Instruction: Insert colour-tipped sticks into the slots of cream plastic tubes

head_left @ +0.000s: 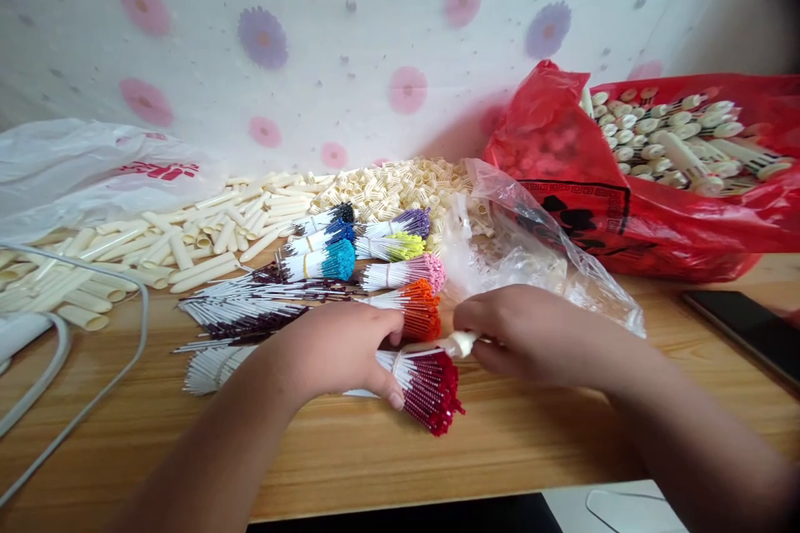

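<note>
My left hand (341,350) is closed over a bundle of thin white sticks with dark red tips (434,391), its thumb pressed on the near side. My right hand (522,333) pinches a small cream plastic piece (461,343) just beyond the red tips. Part of that piece is hidden by the fingers. Right behind my left hand lies a bundle with orange tips (422,308). Farther back are bundles with pink (431,271), yellow (406,246), purple (416,223) and light blue tips (337,260). Loose sticks with dark brown ends (250,308) lie to the left.
Cream plastic tubes (206,241) and short cream rings (400,191) are heaped at the back. A red bag (562,150) of cream pieces stands back right, beside a clear plastic bag (518,241). A phone-like dark slab (750,329) lies right; a white cable (145,316) loops left.
</note>
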### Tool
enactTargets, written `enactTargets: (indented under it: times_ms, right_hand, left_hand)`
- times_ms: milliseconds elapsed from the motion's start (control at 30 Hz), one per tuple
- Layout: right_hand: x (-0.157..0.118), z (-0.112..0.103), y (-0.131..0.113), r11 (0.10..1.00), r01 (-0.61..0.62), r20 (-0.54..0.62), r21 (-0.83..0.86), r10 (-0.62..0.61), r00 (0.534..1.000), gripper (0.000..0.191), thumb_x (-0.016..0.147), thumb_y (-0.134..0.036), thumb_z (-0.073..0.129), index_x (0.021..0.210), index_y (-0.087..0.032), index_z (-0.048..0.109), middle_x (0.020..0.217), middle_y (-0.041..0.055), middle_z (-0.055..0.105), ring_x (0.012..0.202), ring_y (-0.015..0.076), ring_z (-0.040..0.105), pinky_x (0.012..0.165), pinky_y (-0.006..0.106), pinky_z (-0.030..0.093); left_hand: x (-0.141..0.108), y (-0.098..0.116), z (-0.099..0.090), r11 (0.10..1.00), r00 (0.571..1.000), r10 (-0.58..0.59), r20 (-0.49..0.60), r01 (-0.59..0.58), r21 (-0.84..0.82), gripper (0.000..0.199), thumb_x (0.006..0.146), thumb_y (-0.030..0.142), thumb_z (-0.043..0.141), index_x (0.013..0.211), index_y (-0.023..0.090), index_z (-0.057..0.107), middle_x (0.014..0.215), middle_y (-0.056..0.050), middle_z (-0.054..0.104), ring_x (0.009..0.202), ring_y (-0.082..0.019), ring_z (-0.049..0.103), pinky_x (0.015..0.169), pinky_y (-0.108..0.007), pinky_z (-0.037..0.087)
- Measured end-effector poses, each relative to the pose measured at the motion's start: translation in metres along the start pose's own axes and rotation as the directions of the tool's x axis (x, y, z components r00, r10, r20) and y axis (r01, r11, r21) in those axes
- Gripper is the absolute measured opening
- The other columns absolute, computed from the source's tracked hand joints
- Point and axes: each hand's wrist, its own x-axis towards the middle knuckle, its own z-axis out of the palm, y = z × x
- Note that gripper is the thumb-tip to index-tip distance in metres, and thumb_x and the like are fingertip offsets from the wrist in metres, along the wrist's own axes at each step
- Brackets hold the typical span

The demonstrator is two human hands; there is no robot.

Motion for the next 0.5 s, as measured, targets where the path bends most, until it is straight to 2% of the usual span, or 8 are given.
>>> enactTargets:
  times_ms: [100, 233, 333, 433, 500]
  right_hand:
    - [-0.013, -0.012, 0.022, 0.994, -0.087, 0.050, 0.061, 0.084, 0.995, 0.016, 0.081, -0.024, 0.039, 0.069, -0.018, 0.048, 0.062, -0.0005, 0.051, 0.054, 0.0097, 0.043, 0.050, 0.021, 0.026]
    - [-0.017, -0.019, 0.040, 0.980, -0.174, 0.026, 0.097, 0.173, 0.985, 0.028, 0.083, -0.037, 0.036, 0.066, -0.017, 0.045, 0.059, -0.0006, 0.047, 0.051, 0.0099, 0.040, 0.047, 0.021, 0.027]
    - [-0.009, -0.014, 0.035, 0.985, -0.150, -0.006, 0.084, 0.151, 0.988, 0.024, 0.084, -0.033, 0.038, 0.068, -0.017, 0.046, 0.062, 0.0003, 0.050, 0.054, 0.0102, 0.043, 0.049, 0.021, 0.028]
    - [-0.002, -0.006, 0.029, 0.993, -0.103, -0.038, 0.063, 0.105, 0.994, 0.018, 0.084, -0.026, 0.039, 0.072, -0.017, 0.049, 0.068, 0.0016, 0.055, 0.059, 0.0106, 0.047, 0.053, 0.021, 0.029]
    - [0.000, -0.003, 0.032, 0.991, -0.118, -0.054, 0.064, 0.121, 0.991, 0.017, 0.083, -0.026, 0.041, 0.073, -0.016, 0.050, 0.070, 0.0028, 0.056, 0.060, 0.0112, 0.048, 0.053, 0.022, 0.030]
  left_hand:
    - [0.000, -0.002, 0.000, 1.000, 1.000, -0.012, 0.007, 0.012, 0.005, 0.038, 0.051, 0.050, 0.067, 0.078, 0.026, 0.054, 0.063, 0.008, 0.052, 0.054, -0.011, 0.045, 0.042, -0.020, 0.022]
    - [0.001, 0.001, -0.003, 0.998, 1.000, 0.003, -0.010, -0.003, -0.057, 0.037, 0.056, 0.050, 0.065, 0.083, 0.026, 0.055, 0.062, 0.007, 0.051, 0.053, -0.010, 0.045, 0.042, -0.020, 0.023]
    - [0.002, 0.006, -0.006, 0.995, 0.980, 0.005, -0.200, -0.025, -0.097, 0.034, 0.070, 0.055, 0.050, 0.083, 0.024, 0.056, 0.063, 0.005, 0.051, 0.053, -0.010, 0.045, 0.045, -0.020, 0.026]
    - [0.004, 0.011, -0.004, 0.996, 0.907, 0.059, -0.417, -0.079, -0.032, 0.029, 0.079, 0.048, 0.044, 0.084, 0.023, 0.057, 0.071, 0.003, 0.055, 0.061, -0.011, 0.048, 0.053, -0.022, 0.032]
    - [0.006, 0.012, -0.002, 0.989, 0.868, 0.143, -0.476, -0.140, 0.042, 0.024, 0.082, 0.040, 0.043, 0.083, 0.022, 0.057, 0.079, 0.001, 0.057, 0.072, -0.013, 0.050, 0.062, -0.023, 0.036]
